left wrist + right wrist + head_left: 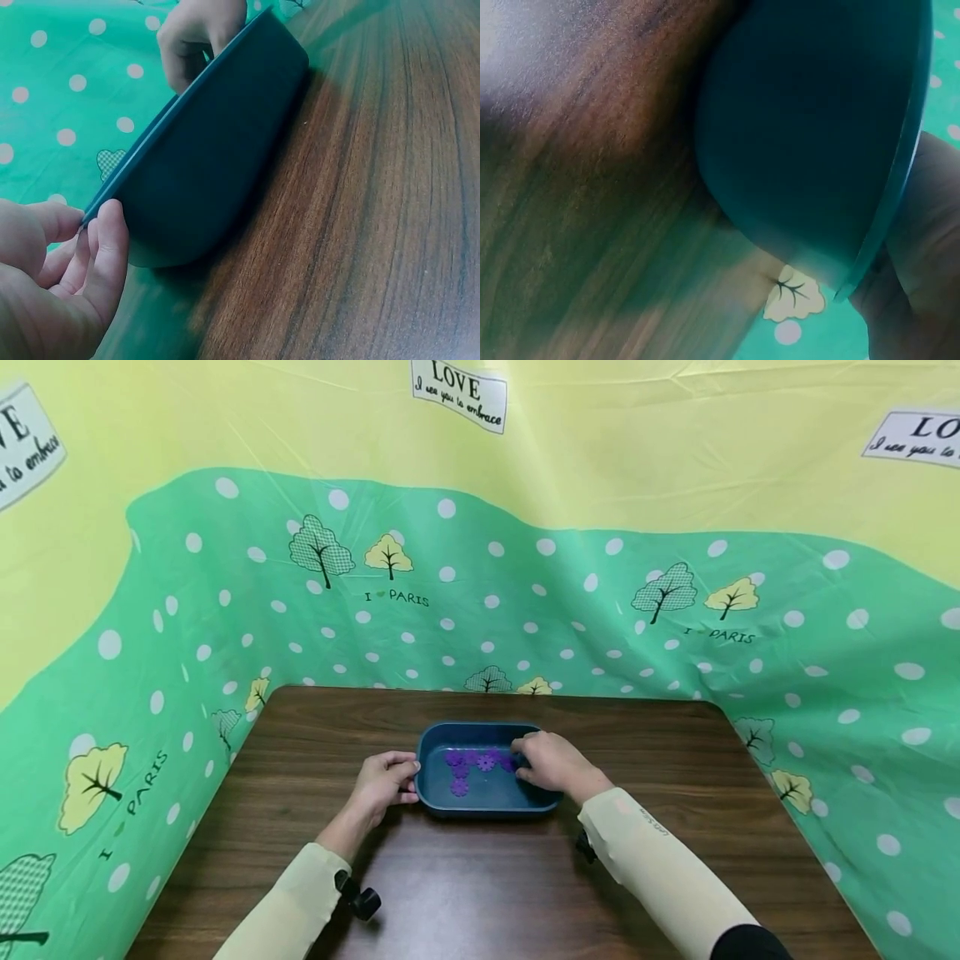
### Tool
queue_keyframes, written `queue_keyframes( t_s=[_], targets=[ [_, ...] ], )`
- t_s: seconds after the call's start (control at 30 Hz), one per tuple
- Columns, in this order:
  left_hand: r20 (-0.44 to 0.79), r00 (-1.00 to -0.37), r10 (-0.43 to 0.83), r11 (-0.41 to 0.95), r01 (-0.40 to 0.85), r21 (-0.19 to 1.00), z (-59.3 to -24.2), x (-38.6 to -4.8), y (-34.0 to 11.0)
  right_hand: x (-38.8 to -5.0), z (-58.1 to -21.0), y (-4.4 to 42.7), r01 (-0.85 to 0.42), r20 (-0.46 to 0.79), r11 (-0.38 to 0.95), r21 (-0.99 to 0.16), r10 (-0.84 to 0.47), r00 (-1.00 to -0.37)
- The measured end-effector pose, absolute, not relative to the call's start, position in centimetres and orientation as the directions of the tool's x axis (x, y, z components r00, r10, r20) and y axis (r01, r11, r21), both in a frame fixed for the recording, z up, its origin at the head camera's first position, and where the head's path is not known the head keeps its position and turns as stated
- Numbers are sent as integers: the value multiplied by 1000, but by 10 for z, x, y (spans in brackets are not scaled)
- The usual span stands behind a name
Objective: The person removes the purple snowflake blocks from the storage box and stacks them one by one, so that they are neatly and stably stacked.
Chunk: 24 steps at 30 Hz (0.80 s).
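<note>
A dark blue rectangular plastic tub [487, 811] stands on the table. On its floor lie several purple flower-shaped pieces [486, 762], in a row with a short column at the left end. My left hand [381, 783] pinches the tub's left rim between thumb and fingers; the left wrist view shows this grip from the side [75, 281]. Over the right rim reaches my right hand [557, 766], its bent fingers inside the tub beside the rightmost purple piece [507, 763]. Whether they hold a piece is hidden. In the right wrist view the tub's wall [802, 142] covers the fingertips.
The tub rests near the far edge of a dark wood-grain table [465, 885]. Behind and around the table hangs a green and yellow printed cloth [585, 610]. A small black device [360, 897] is strapped at the left wrist.
</note>
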<state>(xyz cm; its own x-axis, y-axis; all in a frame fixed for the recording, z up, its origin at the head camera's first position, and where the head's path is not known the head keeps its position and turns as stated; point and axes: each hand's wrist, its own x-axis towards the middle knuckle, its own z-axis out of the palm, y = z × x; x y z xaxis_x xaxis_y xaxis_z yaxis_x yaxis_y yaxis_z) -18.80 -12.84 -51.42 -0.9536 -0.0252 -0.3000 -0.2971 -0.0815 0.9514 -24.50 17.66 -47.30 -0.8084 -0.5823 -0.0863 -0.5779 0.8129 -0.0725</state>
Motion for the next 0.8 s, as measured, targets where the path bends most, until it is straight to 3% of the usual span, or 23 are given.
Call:
queue_keyframes(
  t_s=[0.43, 0.8],
  targets=[
    [-301, -953, -18, -74, -299, 951, -513, -188, -129, -245, -482, 168, -577, -123, 817, 5, -572, -811],
    [-301, -953, -17, -77, -299, 951, -512, -187, -129, -245, -479, 166, -537, -172, 842, -50, -537, -826]
  ],
)
